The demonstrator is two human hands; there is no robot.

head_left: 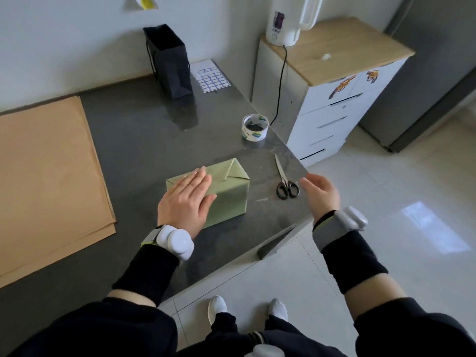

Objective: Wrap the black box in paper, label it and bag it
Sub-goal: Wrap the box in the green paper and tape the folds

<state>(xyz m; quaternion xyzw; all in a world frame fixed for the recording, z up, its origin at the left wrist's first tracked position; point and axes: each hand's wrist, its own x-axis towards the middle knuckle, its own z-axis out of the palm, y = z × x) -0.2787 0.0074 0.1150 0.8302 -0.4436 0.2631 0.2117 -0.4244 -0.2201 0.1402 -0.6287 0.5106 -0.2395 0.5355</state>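
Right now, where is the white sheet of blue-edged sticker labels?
In the head view, the white label sheet lies flat at the far right corner of the dark grey table, just right of the upright black paper bag.

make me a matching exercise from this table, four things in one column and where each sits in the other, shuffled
Things
1. wrapped box
2. tape roll
3. scissors
4. black bag

Places
A. upright at the back of the table, beside the label sheet
B. under the flat left hand
C. lying shut near the table's right edge, close to the right hand
D. hole upward, between bag and scissors

Pairs: 1-B, 2-D, 3-C, 4-A
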